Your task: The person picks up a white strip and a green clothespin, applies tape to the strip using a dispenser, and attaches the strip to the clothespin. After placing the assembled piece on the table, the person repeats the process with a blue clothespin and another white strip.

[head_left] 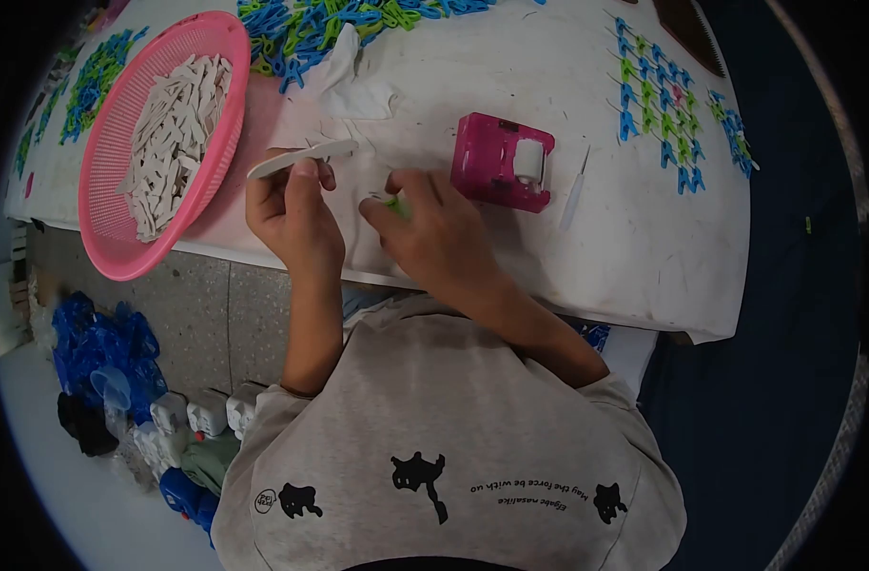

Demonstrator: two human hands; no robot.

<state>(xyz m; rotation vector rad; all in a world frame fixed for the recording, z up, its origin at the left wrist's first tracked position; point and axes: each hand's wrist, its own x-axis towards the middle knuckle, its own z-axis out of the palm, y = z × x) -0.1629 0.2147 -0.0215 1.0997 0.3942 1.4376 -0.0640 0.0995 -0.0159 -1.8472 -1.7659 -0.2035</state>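
Observation:
My left hand (pixel 292 205) pinches a long flat white plastic piece (pixel 301 158) and holds it level just above the white-covered table (pixel 624 247). My right hand (pixel 439 233) sits close beside it, fingers curled around a small green piece (pixel 397 204) that is mostly hidden by the thumb. The two hands are a few centimetres apart near the table's front edge. A pink box-shaped device with a white roller (pixel 504 162) stands just right of my right hand.
A pink mesh basket (pixel 106 238) filled with white plastic pieces overhangs the table's left front edge. Blue and green clips (pixel 330 24) are heaped at the back; rows of clips (pixel 663 105) lie right. A thin white tool (pixel 575 190) lies by the device. Blue bags (pixel 101 347) are on the floor.

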